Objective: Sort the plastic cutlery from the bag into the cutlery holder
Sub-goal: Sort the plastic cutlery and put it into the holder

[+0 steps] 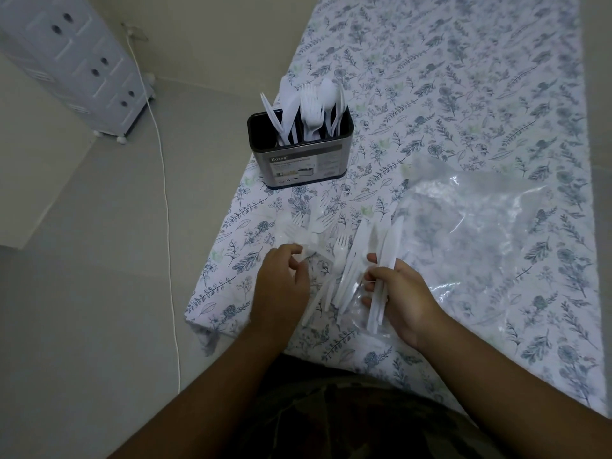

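tabletop (463, 77): covered in a leaf-print cloth, runs from near to far.
bag (480, 226): clear plastic, lies flat, right of the hands.
cutlery holder (299, 164): stands upright at the far left edge, with white forks, knives and spoons inside.
right hand (402, 299): fingers curled around a bundle of knives (381, 260).
left hand (281, 279): fingers pinch fork handles; forks (308, 226) fan out far of it.

Left hand (283, 279) and right hand (402, 298) (fingers curled) each in a closed grip.
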### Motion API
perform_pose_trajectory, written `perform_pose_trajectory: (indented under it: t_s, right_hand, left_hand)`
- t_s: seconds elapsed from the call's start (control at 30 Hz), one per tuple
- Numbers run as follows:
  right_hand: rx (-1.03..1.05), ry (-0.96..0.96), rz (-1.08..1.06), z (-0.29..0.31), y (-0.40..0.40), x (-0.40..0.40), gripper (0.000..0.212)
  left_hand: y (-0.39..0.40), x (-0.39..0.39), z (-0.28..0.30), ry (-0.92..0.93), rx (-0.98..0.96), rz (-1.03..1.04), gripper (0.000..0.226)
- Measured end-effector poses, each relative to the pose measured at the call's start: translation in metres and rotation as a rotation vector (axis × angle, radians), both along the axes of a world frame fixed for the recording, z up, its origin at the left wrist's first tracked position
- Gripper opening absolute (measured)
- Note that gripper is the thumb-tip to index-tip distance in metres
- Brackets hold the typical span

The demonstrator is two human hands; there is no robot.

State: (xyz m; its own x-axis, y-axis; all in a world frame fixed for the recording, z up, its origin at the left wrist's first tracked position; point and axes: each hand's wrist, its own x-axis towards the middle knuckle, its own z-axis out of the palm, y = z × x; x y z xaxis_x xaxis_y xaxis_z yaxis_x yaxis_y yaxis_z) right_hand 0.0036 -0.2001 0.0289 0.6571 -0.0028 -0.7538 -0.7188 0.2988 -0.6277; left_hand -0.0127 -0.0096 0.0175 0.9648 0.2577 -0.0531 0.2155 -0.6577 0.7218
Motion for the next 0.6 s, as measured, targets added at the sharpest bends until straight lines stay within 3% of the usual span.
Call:
perform_pose_trajectory:
  t_s: [0.27, 0.4, 0.6]
  right_hand:
    - [0.008, -0.070, -0.081, 0.007, -0.003, -0.003, 0.014]
    - [0.017, -0.100, -0.102, 0.007, -0.007, -0.003, 0.020]
    - [0.112, -0.165, -0.079, 0.006, -0.013, -0.002, 0.024]
  left_hand:
    - [-0.036, 0.002, 0.015, -0.123, -0.098, -0.128, 0.022]
    - [-0.046, 0.003, 0.026, -0.218, -0.163, -0.089, 0.021]
    - [-0.059, 0.004, 0.019, 0.061, -0.231, -0.310, 0.026]
